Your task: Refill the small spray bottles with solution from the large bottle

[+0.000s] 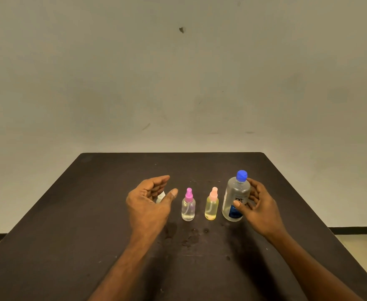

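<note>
Large bottle (236, 196), clear plastic with a blue cap (242, 175), stands upright at the right end of a row on a dark table (91, 213), the right hand (259, 208) curling around its far side. The thumb lies across the front near the label and the fingers reach round behind; whether the grip has closed firmly cannot be told. To its left stand two small spray bottles, well apart from each other: a yellow bottle (211, 205) with a pale pink sprayer, and a clear bottle (188, 205) with a brighter pink sprayer. A third, white-topped bottle (161, 197) is mostly hidden behind the left hand (150, 199), which hovers beside it with fingers loosely curved and thumb out, holding nothing.

The big bottle looks nearly full, so it is likely the heaviest item here, and its smooth wall may be slippery; dark wet-looking spots mark the table in front of the row. A mid-body grip would probably serve best. The small bottles look light and easy to tip, so they would want holding by the body while the sprayer is unscrewed.

The label shows the letters "re" above a blue panel; the rest is unreadable.
</note>
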